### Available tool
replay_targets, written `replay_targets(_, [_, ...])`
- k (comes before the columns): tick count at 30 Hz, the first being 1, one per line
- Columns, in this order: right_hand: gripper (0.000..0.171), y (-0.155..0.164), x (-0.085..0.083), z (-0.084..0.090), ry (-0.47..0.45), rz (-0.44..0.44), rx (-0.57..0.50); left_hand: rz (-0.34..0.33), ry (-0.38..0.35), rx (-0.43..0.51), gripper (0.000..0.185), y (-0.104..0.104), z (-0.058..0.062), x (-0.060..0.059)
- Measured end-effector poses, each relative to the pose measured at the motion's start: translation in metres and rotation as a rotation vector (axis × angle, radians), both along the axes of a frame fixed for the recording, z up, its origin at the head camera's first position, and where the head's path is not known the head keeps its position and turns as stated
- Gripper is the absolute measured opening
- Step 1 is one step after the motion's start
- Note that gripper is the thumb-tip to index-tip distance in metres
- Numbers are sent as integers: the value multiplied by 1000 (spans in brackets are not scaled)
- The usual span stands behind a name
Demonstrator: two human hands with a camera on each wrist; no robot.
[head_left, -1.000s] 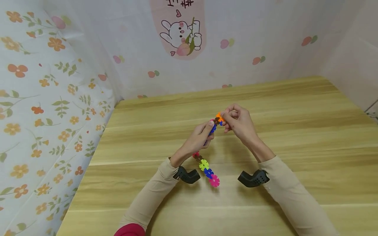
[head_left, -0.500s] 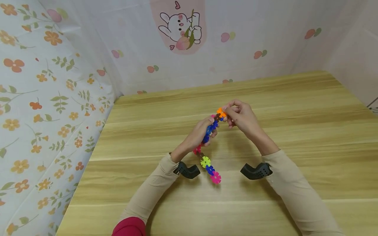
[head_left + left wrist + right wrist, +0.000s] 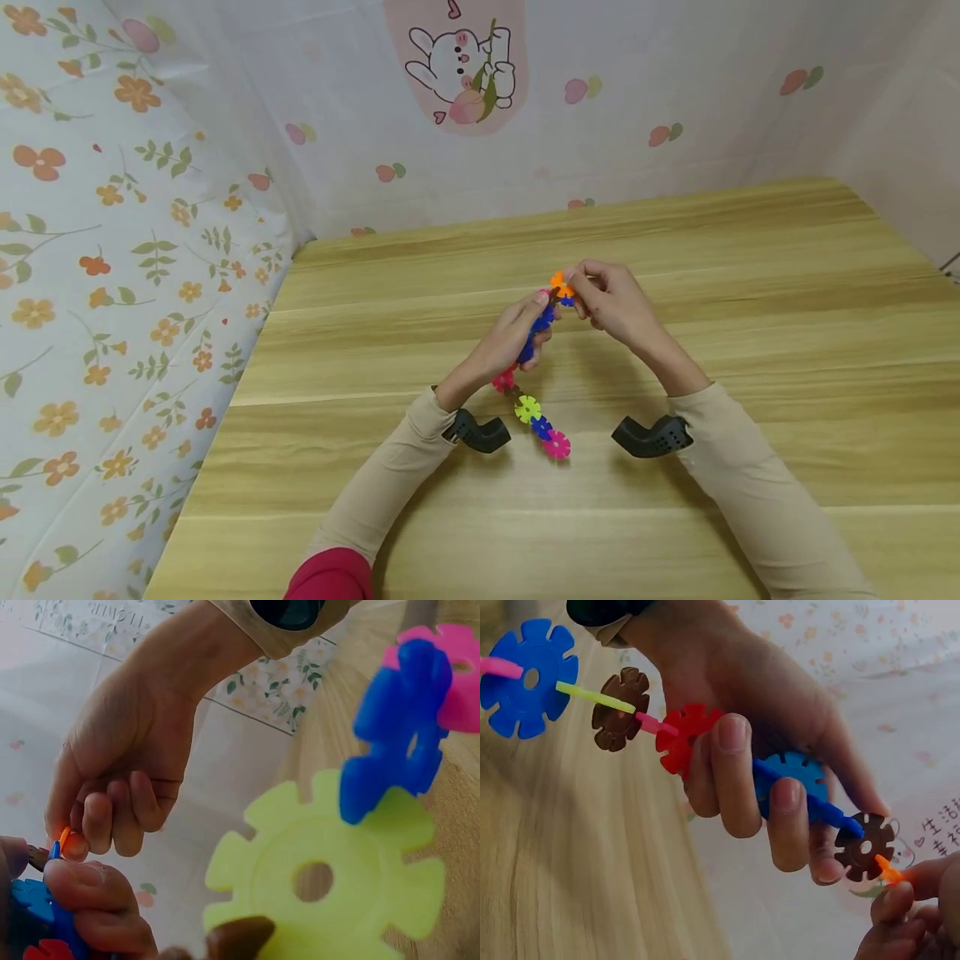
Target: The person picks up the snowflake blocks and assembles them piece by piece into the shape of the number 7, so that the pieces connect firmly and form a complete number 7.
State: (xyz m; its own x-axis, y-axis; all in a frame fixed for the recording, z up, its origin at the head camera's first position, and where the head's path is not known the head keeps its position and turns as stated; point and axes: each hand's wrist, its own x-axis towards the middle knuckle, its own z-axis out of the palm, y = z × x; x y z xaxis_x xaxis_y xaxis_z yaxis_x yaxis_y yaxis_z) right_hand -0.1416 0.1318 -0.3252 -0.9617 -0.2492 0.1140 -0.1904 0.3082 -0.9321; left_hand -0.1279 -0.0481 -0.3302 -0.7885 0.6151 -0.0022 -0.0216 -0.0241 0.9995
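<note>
A chain of slotted plastic snowflake discs runs through my left hand (image 3: 510,337), whose fingers curl round its blue discs (image 3: 791,780). Beyond the thumb, a brown disc (image 3: 864,847) joins the orange disc (image 3: 562,284). My right hand (image 3: 617,304) pinches that orange disc between thumb and forefinger, and a bit of blue shows just below it in the head view. From the left hand's other side the chain's tail hangs down, with a red disc (image 3: 686,735), a yellow disc (image 3: 528,408), a blue disc (image 3: 529,679) and a pink disc (image 3: 557,445) at its end.
Both hands are above a wood-grain table (image 3: 750,333). Black wrist mounts stick out from the left sleeve (image 3: 405,467) and right sleeve (image 3: 750,483). A printed cloth (image 3: 322,183) hangs behind the table, and a flowered one (image 3: 112,333) on the left.
The chain's tail has swung a little to the right and up. The hands keep their holds on the chain and the orange disc, with only small shifts.
</note>
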Motion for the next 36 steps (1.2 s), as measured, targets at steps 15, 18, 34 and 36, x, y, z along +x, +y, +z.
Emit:
replay_targets(15, [34, -3, -1, -2, 59, 6, 60, 7, 104, -15, 45, -1, -24, -9])
replay_targets(18, [36, -4, 0, 0, 48, -8, 61, 6, 99, 2, 45, -1, -23, -8])
replay_targets(34, [49, 27, -18, -15, -87, -112, 42, -12, -49, 9, 38, -5, -18, -12])
replay_targets(36, [48, 35, -20, -17, -77, -119, 113, -13, -39, 21, 38, -5, -18, -13])
